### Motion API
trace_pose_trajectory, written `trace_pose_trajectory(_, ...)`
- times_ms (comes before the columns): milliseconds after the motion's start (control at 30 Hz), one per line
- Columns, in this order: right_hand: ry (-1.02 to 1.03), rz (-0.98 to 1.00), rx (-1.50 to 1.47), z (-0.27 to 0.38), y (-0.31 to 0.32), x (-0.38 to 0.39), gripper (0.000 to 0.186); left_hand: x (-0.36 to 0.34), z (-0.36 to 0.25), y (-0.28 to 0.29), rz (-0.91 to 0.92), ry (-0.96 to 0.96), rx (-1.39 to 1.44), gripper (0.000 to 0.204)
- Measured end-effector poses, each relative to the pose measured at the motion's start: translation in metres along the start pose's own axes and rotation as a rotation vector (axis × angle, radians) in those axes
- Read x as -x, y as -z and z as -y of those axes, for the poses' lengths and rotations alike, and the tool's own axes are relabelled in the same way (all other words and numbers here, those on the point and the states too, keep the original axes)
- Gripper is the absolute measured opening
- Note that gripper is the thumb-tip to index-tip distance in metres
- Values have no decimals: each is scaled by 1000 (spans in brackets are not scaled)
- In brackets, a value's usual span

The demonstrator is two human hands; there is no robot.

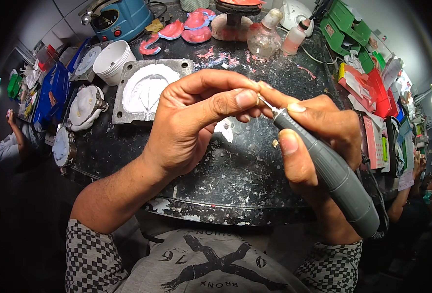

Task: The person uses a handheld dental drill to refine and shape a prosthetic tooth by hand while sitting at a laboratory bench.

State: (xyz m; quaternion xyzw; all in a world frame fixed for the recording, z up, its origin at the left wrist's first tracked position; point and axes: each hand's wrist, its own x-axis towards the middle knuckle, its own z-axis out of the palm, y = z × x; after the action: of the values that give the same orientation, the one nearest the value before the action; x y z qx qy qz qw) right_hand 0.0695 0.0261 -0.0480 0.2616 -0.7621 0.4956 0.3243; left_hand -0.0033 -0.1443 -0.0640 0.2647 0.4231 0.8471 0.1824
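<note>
My right hand (330, 122) is wrapped round a grey rotary handpiece (340, 178), thumb and forefinger close to its nose. A thin metal bur (267, 103) sticks out of the nose toward the fingertips of my left hand (186, 110). Those fingers are pinched together at the bur's tip, on something too small and covered to make out. Behind my left hand lies a metal flask half (123, 100) filled with white plaster (140, 97), which has an arch-shaped hollow. Below the bur, a small pale crumb (275, 143) rests on the black, plaster-spotted bench (235, 180).
At the left are a white tub (112, 63), a plaster-covered flask part (86, 107) and a blue machine (118, 22). Pink wax pieces (196, 34), a glass burner (264, 41) and a squeeze bottle (295, 39) stand at the back. Green bins (343, 29) line the right. Other people show at both sides.
</note>
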Motion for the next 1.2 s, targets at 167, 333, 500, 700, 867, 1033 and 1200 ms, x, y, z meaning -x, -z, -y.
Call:
trace_pose_trajectory(167,-9,8,21,0,0,2,27,0,0,0,5,4,4,16)
trace_pose_trajectory(333,-6,-11,-9,2,-2,1,28,-1,-1,0,11,3,-4,16)
trace_pose_trajectory(500,32,-6,-12,0,-1,-1,28,-1,-1,0,23,1,-3,16)
trace_pose_trajectory(700,-37,8,-94,-3,4,2,25,-1,0,-2,-27,116,110,19)
trace_pose_trajectory(867,-58,1,-51,-2,1,3,25,-1,-1,-4,-46,200,200,20)
trace_pose_trajectory(1033,-19,28,10,-4,3,1,26,0,0,-5,-65,172,147,20)
trace_pose_trajectory(1200,-8,23,-14,-5,0,2,27,0,0,-5,-47,153,145,19)
